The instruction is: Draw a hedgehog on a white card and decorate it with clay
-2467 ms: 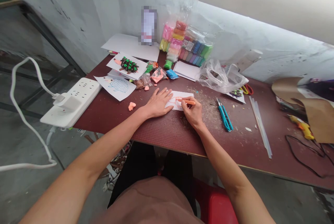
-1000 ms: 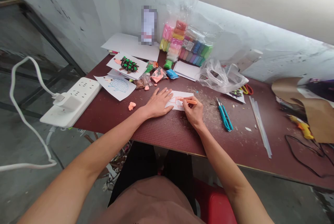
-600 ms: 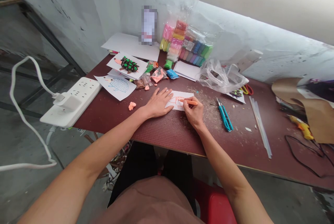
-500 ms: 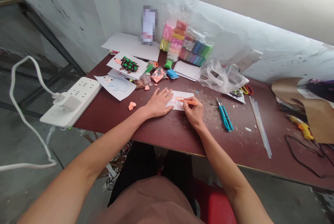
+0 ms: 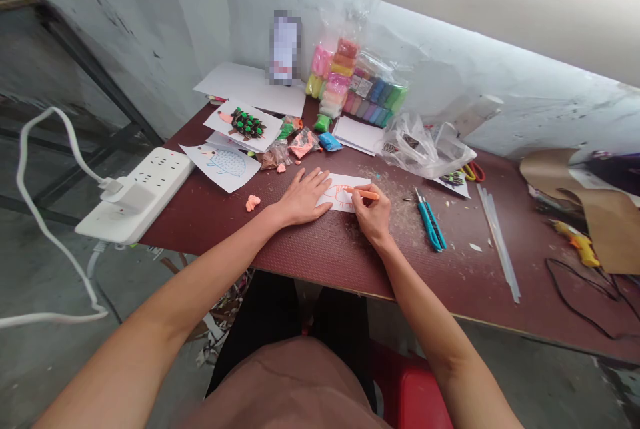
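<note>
A small white paper [image 5: 326,204] with an orange line drawing lies on the dark red table [image 5: 320,256]. My left hand [image 5: 303,198] rests flat across the paper's left end, fingers spread, holding nothing. At the paper's right side my right hand [image 5: 373,212] is closed around an orange pen [image 5: 369,195], its tip over the drawing. Part of the drawing is hidden under my right fingers. Left of my left hand sits a lump of orange clay [image 5: 253,202].
A teal cutter [image 5: 431,221] lies right of my right hand, clear strips [image 5: 498,242] beyond it. A power strip [image 5: 135,199] sits at the left edge. Bagged clay [image 5: 345,82], a plastic bag [image 5: 425,149] and a hedgehog card [image 5: 265,136] are behind.
The pen and my right hand have shifted very slightly to the right, and a little more orange line shows on the paper. My left hand has stayed in place.
</note>
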Available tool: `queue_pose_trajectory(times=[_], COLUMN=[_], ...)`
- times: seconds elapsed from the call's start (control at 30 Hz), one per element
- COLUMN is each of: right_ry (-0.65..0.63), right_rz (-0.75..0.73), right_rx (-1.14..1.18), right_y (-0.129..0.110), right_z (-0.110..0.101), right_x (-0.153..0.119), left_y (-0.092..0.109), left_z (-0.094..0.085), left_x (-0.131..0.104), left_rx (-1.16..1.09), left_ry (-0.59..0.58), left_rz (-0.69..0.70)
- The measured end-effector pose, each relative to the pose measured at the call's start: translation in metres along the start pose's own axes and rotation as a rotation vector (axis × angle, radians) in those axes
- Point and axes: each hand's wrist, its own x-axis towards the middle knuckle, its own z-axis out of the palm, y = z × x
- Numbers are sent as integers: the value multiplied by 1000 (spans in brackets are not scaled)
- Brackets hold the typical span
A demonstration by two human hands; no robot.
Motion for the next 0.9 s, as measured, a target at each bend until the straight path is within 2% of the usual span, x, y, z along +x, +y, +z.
queue_pose_trajectory(times=[0.9], right_ry=[18], right_rz=[13], right_rx=[15], right_y=[2], right_z=[0], right_x=[-2], left_y=[-2], left_z=[3], left_x=[0], left_rx=[-28], left_ry=[23], left_rz=[7])
